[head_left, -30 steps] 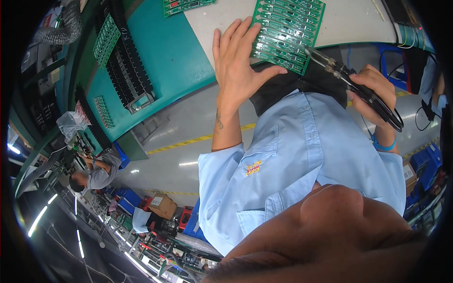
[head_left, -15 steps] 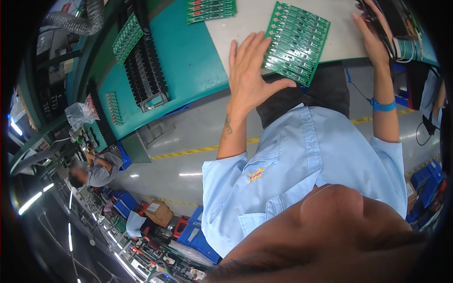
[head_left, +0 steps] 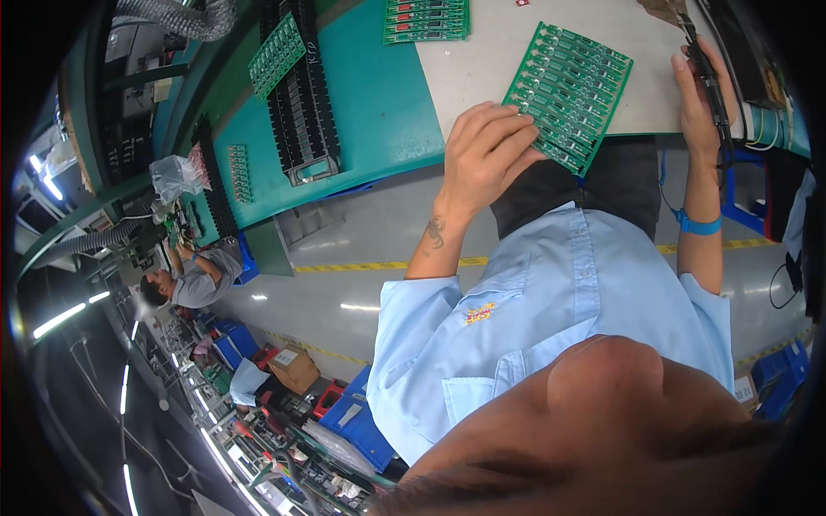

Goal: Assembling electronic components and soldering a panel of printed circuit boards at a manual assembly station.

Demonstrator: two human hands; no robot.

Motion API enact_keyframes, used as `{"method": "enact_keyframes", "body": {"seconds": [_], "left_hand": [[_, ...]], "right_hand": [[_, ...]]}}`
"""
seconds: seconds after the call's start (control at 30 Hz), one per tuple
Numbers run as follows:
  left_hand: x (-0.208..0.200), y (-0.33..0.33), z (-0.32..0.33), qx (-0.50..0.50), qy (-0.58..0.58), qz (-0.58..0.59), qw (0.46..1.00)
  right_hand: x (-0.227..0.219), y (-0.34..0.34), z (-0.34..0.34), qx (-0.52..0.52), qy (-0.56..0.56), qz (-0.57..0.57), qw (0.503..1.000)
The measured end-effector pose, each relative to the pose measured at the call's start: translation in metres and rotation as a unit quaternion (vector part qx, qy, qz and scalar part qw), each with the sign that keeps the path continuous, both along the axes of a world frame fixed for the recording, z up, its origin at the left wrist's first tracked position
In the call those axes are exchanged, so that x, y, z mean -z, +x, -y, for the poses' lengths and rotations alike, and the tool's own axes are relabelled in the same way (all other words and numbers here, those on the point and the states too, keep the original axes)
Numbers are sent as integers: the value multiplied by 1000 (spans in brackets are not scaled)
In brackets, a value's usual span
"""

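A green circuit board panel (head_left: 570, 99), made of several narrow boards in rows, lies slanted on the pale mat with its near corner over the table edge. My left hand (head_left: 489, 153) is closed at its near left edge, fingers bent over the rim and thumb low beside it. To the right of the panel, my right hand (head_left: 710, 99) is wrapped round a slim black pen-shaped tool (head_left: 711, 76) with a dark cable. The tool points away from me; its tip is hard to make out.
Another green panel with red parts (head_left: 426, 19) lies at the far edge. On the left, a black slotted rack (head_left: 301, 120) carries a tilted panel (head_left: 277, 58). Dark equipment (head_left: 744, 52) with wires stands at far right. A co-worker (head_left: 206, 275) sits at the bench further left.
My left hand has gone from spread fingers beside the panel to bent fingers on its near edge. My right hand has turned, and the black tool shows more clearly. The whole view has shifted.
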State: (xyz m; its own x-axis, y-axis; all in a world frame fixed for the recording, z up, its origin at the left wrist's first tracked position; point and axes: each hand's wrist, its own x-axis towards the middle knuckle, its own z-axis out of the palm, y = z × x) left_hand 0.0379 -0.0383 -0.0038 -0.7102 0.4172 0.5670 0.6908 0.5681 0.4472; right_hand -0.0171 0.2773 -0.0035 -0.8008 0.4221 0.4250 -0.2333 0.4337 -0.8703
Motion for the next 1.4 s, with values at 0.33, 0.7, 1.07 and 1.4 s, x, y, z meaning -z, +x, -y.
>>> {"method": "enact_keyframes", "body": {"seconds": [0.33, 0.7, 1.07, 1.4], "left_hand": [[-36, -29, 23, -129, 49, -165, 977], [-16, -49, 77, -186, 579, 199, 769], [-14, -82, 45, -139, 653, 281, 689], [-8, -119, 30, -142, 687, 270, 660]], "right_hand": [[11, 1, -9, -31, 2, -53, 998], [10, 5, -8, -17, -32, -52, 998], [7, 5, -4, -14, -42, -40, 998], [8, 6, -6, -24, -32, -28, 999]]}}
